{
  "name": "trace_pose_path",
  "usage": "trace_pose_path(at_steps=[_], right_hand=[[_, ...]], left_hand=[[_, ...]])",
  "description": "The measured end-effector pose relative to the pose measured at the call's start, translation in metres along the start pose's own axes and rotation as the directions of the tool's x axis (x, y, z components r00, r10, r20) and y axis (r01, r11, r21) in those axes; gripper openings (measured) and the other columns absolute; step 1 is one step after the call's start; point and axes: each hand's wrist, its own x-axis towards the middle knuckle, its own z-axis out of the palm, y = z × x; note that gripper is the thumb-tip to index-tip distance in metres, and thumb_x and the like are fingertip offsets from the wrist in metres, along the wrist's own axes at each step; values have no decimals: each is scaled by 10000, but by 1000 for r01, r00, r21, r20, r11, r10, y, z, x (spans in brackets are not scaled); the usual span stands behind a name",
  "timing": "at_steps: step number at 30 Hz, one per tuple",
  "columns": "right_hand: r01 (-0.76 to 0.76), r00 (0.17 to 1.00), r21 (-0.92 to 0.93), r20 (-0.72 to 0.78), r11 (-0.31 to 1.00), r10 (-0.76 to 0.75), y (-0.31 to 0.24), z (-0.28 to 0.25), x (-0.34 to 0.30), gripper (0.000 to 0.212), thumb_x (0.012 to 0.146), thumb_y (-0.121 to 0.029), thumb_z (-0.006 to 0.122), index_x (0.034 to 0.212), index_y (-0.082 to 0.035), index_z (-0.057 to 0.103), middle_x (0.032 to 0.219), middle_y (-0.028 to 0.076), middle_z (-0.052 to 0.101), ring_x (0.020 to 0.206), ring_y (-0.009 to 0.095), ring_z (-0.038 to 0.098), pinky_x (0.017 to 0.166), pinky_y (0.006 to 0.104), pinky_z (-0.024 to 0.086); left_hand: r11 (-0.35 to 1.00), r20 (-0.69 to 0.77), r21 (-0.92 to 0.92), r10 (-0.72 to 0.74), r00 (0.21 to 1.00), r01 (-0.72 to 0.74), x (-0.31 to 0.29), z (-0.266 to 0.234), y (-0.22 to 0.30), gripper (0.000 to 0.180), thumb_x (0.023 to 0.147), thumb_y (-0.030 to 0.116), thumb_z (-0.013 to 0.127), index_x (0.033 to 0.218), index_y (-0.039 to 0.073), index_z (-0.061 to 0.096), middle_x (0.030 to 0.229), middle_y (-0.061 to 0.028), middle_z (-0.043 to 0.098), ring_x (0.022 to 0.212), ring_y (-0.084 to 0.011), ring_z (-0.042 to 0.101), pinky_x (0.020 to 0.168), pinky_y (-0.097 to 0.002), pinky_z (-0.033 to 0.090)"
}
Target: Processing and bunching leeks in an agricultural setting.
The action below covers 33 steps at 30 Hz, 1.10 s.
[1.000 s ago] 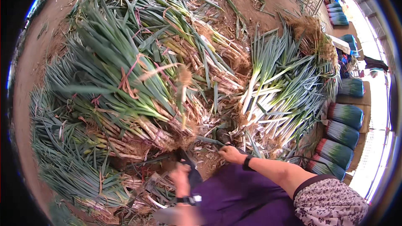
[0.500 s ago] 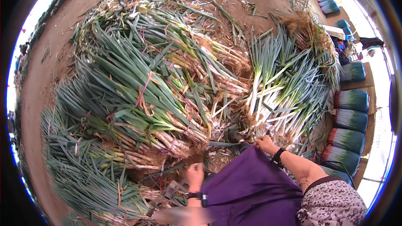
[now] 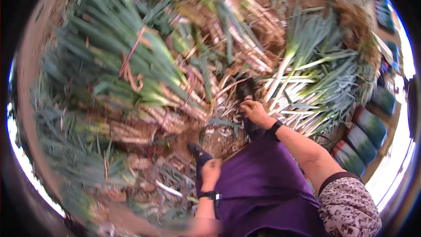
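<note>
My left hand, with its fingers curled, is at the left edge of a purple apron over my lap. Whether it grips the cloth is hidden. My right hand is closed in a pinch beyond the apron, over my dark trouser leg and close to my dark shoe; anything between its fingers is too small to make out. Left of my hands lies a big heap of leeks, some bound with pinkish ties. Cleaned leeks with white stems lie beyond my right hand.
Packed bundles with green and white ends stand in a row at the right. Brown roots form a clump at the back right. Loose trimmings cover the dirt between my feet, and another shoe shows beside my left hand.
The whole view has shifted and blurred. My right hand has moved away from the apron's edge, farther out over my leg. Both shoes now show more fully.
</note>
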Motion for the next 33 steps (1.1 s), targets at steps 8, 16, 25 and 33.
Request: trace_pose_path(at_steps=[8, 16, 25, 33], right_hand=[[-273, 948, 9, 175, 962, 267, -31, 25, 5, 342, 912, -283, 527, 840, 34, 635, 670, 89, 650, 545, 140, 604, 485, 251, 480], [-32, 982, -128, 179, 991, 54, 55, 175, -40, 239, 855, -209, 577, 893, 21, 634, 735, 167, 647, 649, 242, 621, 613, 336, 489], [742, 378, -534, 832, 404, 406, 106, 261, -185, 177, 779, -233, 588, 820, -61, 605, 854, 156, 642, 879, 320, 621, 677, 427, 497], [681, 54, -540, 711, 495, 701, 263, 181, -222, 343, 806, -319, 603, 1005, -43, 564, 791, 230, 597, 752, 366, 623, 614, 475, 489]], left_hand=[[947, 221, 162, 238, 946, -277, -34, 73, 7, 208, 827, 211, 576, 844, 6, 608, 788, -237, 617, 762, -405, 605, 696, -477, 479], [906, 201, 263, 286, 937, -333, -39, 16, -76, 302, 819, 307, 601, 870, 9, 600, 847, -173, 624, 814, -354, 601, 711, -443, 478], [921, 731, -138, 343, 590, -364, -113, 60, -110, 189, 751, 176, 550, 761, 58, 697, 786, -195, 643, 797, -306, 635, 688, -432, 492], [880, 530, 77, 362, 767, -468, -69, 64, -113, 229, 761, 202, 571, 835, 2, 656, 846, -138, 617, 827, -254, 588, 667, -373, 473]])
